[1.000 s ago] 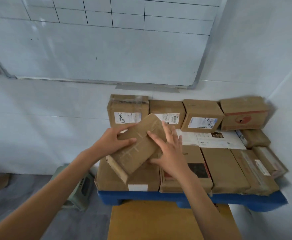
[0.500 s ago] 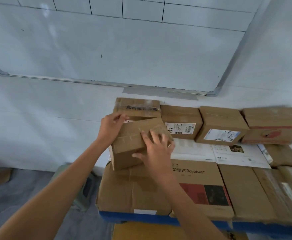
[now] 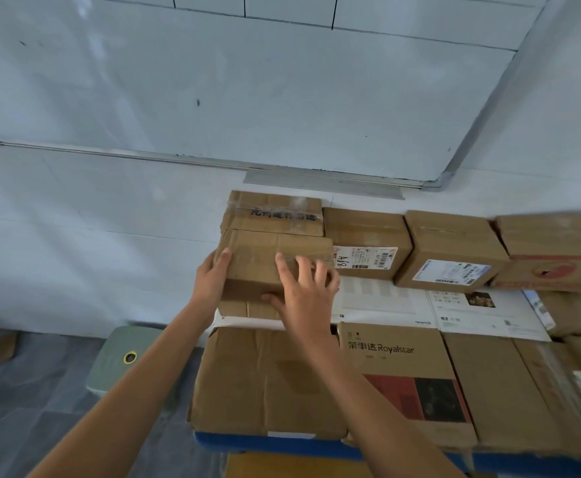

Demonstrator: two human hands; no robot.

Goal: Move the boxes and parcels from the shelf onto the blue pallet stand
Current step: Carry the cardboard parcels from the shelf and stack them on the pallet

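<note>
— Hands, quick?

— Both are on the small brown box (image 3: 264,267). The left hand (image 3: 211,279) is flat against its left end, thumb up on the top edge. The right hand (image 3: 304,293) lies over the front right part, fingers spread and lightly bent across the top, thumb low on the front face. The hands are apart, one each side, squeezing the box between them rather than curling round it. Both forearms reach in from the lower left and bottom.

— Where's the box sitting?

— It is at the back left of the stack on the blue pallet stand (image 3: 264,445), on a white flat parcel (image 3: 382,298) and pressed up against the taped box (image 3: 275,212) behind it. Cannot tell if it is fully set down or a touch lifted.

— Neighbours?

— To the right in the back row are a labelled box marked A08 (image 3: 366,241), then a box with a blue-edged label (image 3: 451,251), then a red-striped box (image 3: 554,251), which is blurred. In the front row are a large creased carton (image 3: 268,381) under the forearms and a Royalstar carton (image 3: 406,377) just beside it, with more brown parcels to the right.

— Anything in the way?

— The taped box blocks the back, the A08 box is close on the right. The whiteboard (image 3: 247,81) is on the wall above, and a green stool (image 3: 123,357) stands on the floor to the left.
</note>
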